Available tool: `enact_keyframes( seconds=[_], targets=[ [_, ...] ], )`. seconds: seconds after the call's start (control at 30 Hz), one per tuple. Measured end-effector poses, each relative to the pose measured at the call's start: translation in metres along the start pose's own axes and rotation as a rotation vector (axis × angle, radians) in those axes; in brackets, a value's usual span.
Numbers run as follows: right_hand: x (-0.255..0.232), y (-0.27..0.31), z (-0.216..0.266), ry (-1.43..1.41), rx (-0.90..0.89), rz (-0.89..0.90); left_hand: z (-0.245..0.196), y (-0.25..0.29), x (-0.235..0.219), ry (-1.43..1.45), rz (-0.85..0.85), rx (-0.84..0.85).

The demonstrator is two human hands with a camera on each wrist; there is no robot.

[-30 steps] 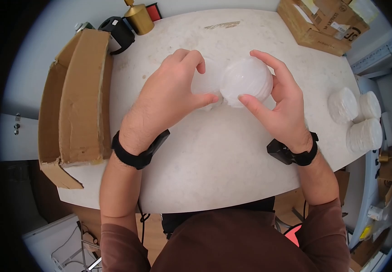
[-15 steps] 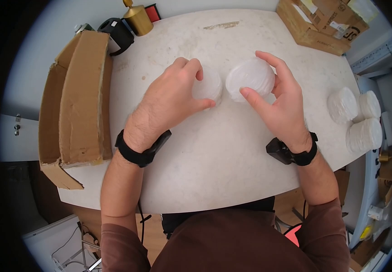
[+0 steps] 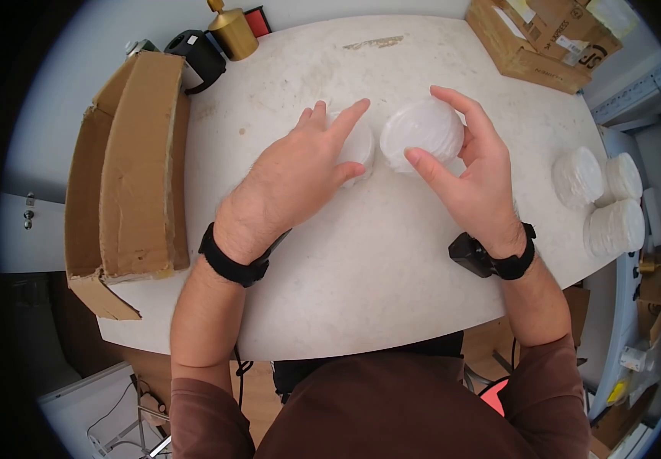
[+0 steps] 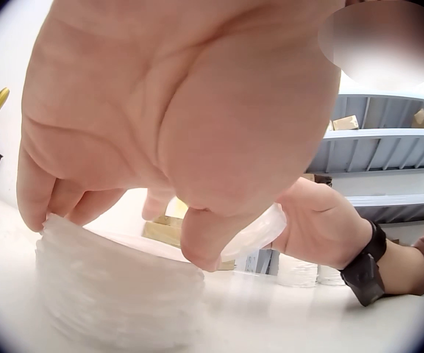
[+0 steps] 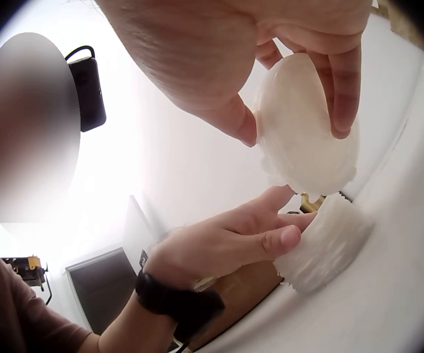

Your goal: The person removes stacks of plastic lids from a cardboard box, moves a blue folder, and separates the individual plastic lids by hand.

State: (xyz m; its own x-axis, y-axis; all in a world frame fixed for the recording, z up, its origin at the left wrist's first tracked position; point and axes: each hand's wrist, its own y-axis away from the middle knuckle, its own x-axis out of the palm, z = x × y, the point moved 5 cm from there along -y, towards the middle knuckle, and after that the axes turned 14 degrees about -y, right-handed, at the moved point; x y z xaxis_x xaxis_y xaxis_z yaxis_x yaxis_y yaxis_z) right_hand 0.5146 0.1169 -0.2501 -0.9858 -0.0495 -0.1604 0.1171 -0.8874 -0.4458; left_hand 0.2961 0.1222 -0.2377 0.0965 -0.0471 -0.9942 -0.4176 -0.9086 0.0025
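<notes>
My right hand (image 3: 480, 180) pinches a white, round, translucent piece (image 3: 421, 131) between thumb and fingers; the right wrist view shows this piece (image 5: 304, 132) tilted. Just left of it, a short white round stack (image 3: 359, 145) with ridged sides stands on the table. My left hand (image 3: 288, 176) is over the left part of that stack, index finger extended and thumb near its front edge. From the left wrist view, the fingertips are at the rim of the stack (image 4: 116, 294), their contact hard to tell. The left hand hides part of the stack's top.
A long cardboard box (image 3: 143, 168) stands at the table's left. Behind it are a black cylinder (image 3: 196, 60) and a brass-coloured container (image 3: 234, 34). Another cardboard box (image 3: 541, 46) sits at the back right, with several white round stacks (image 3: 615, 228) at the right edge.
The right hand's piece has moved slightly right, apart from the stack. My left hand has shifted a little, and its index finger has straightened from a bent pose.
</notes>
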Motion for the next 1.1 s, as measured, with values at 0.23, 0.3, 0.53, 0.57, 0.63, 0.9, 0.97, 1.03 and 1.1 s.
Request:
enact_keyframes(
  seconds=[0.23, 0.3, 0.53, 0.57, 0.63, 0.9, 0.97, 1.03, 1.1],
  targets=[
    [0.001, -0.001, -0.001, 0.009, -0.003, -0.004, 0.0, 0.0, 0.022, -0.131, -0.029, 0.124],
    [0.001, 0.0, -0.001, 0.004, 0.006, -0.005, 0.0, 0.001, 0.021, -0.132, -0.022, 0.125],
    [0.002, -0.001, 0.0, 0.013, 0.012, 0.005, 0.002, -0.001, 0.029, -0.191, -0.133, 0.147],
    [0.002, -0.001, -0.001, 0.013, 0.012, 0.004, 0.002, -0.001, 0.029, -0.192, -0.133, 0.148],
    [0.002, -0.001, -0.002, -0.022, -0.016, 0.002, 0.0, -0.001, 0.028, -0.262, -0.118, 0.151],
    [0.002, -0.001, 0.0, 0.015, 0.008, 0.023, -0.001, -0.001, 0.024, -0.183, -0.047, 0.103],
    [0.003, 0.0, 0.0, 0.008, -0.004, 0.024, -0.001, 0.0, 0.025, -0.197, -0.064, 0.107],
    [0.003, 0.0, -0.001, 0.008, -0.012, 0.029, -0.002, -0.002, 0.026, -0.221, -0.049, 0.142],
    [0.003, 0.0, 0.001, 0.005, -0.002, 0.038, -0.002, -0.001, 0.02, -0.177, 0.012, 0.106]
  ],
)
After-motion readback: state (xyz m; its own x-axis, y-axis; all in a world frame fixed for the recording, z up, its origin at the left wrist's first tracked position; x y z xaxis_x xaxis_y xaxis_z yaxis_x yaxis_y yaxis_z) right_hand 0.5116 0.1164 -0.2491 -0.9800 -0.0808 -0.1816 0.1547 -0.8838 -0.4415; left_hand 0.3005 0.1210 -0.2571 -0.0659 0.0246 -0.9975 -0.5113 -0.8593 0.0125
